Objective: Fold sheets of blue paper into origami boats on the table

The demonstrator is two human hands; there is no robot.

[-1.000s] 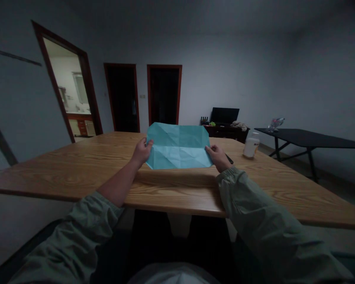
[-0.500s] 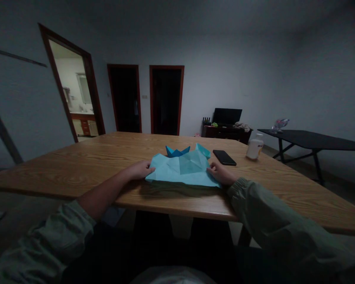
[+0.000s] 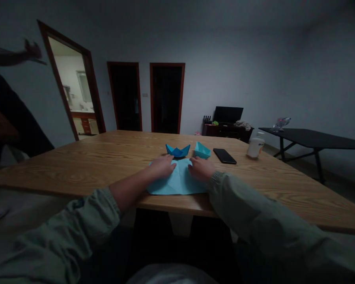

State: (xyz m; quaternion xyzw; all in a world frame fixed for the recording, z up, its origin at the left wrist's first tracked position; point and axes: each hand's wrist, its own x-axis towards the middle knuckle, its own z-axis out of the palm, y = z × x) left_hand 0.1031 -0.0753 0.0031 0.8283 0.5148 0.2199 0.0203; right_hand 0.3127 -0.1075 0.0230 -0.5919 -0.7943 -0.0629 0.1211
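Observation:
My left hand point(image 3: 162, 166) and my right hand point(image 3: 201, 169) lie flat, side by side, on a creased sheet of light blue paper point(image 3: 177, 184), which rests on the wooden table point(image 3: 77, 165) near its front edge. Neither hand grips it. Just beyond my left hand's fingertips stands a folded deep blue paper boat point(image 3: 177, 150). A folded pale teal paper piece point(image 3: 202, 150) sits beyond my right hand. Neither hand touches these two. My hands hide the sheet's middle.
A black phone point(image 3: 224, 156) and a white bottle point(image 3: 255, 147) stand on the table to the right. A person point(image 3: 6, 110) in dark clothes moves at the far left, one arm raised. A black table point(image 3: 313, 138) and a low cabinet point(image 3: 227, 133) stand beyond.
My hands have moved inward, closer together on the sheet, which now looks smaller. The pale teal piece shows more fully. A person has come into view at the left.

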